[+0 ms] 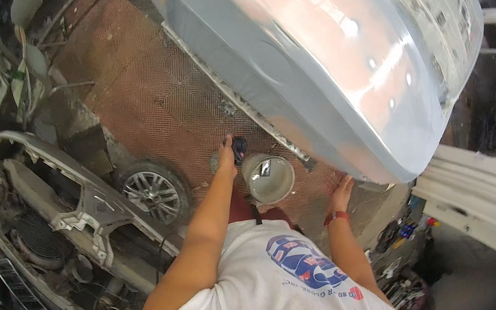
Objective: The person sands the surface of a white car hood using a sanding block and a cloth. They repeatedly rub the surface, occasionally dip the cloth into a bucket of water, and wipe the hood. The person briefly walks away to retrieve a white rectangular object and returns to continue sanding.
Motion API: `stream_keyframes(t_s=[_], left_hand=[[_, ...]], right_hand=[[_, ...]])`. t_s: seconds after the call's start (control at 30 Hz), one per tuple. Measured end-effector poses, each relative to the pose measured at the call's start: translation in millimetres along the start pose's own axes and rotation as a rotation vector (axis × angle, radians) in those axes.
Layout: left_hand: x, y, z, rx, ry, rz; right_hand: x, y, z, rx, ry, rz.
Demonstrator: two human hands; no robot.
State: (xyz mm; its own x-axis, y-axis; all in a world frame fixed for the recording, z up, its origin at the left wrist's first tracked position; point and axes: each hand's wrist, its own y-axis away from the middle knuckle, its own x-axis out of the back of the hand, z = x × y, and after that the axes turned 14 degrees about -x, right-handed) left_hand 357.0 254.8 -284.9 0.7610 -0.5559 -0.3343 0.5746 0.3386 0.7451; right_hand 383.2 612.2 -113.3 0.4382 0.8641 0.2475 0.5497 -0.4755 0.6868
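My left hand (229,153) is closed around a small dark object (239,147), whose kind I cannot make out. It is low over the ribbed floor, beside the far left rim of a whitish bucket (276,191). A dark grey flat piece (265,168) shows inside the bucket. To the right, my right hand (341,192) has its fingers stretched out and holds nothing. Its fingertips are close to the lower edge of a car body panel (314,79), grey with pinkish patches; whether they touch it I cannot tell.
A spoked wheel (153,192) lies left of my left arm. Beyond it is a stripped car front (78,227) with exposed parts. White ribbed panels (480,189) stand at the right, near assorted tools (403,234). Reddish ribbed matting (140,87) covers the floor.
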Motion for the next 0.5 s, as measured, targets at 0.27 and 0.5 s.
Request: stream_keyframes(t_s=[0.27,0.5], left_hand=[[3.5,87.6,22.8,0.128,-0.195,-0.302],[-43.1,155.7,42.0,0.049,-0.43,-0.536]], right_hand=[[-10.8,-18.4,23.4,0.056,-0.171,0.011],[-15.5,-21.2,25.3,0.043,-0.217,-0.084]])
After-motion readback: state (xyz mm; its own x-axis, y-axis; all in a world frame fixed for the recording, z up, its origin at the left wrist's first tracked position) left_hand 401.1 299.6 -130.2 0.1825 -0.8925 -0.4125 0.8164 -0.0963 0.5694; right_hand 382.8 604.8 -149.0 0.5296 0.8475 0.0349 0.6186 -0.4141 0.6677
